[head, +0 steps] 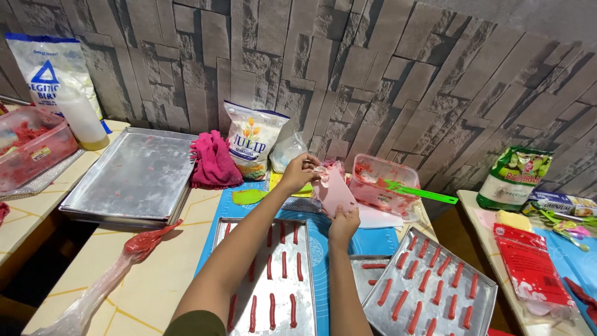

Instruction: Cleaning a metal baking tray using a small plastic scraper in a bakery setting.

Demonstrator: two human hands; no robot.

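Nearest us, two trays [273, 292] of red dough sticks [272, 310] lie on the surface [155, 280]. Above them, our right hand [344, 225] pinches the pink scraper [336, 191] by its lower edge, while our left hand [298, 173] grips its top. Just behind sits a tub [382, 186] of red dough, holding a green spatula [423, 193].

Bottom edge cuts both forearms and the two trays of red dough sticks [272, 283], [429, 292]. Pink scraper [336, 193] partly covered by left hand [298, 173] and right hand [344, 224]; grip detail too small to tell. Clear piping bag [99, 283] runs off frame lower left. Red tub [28, 149] cropped at left edge; red packet [535, 274] cut lower right.
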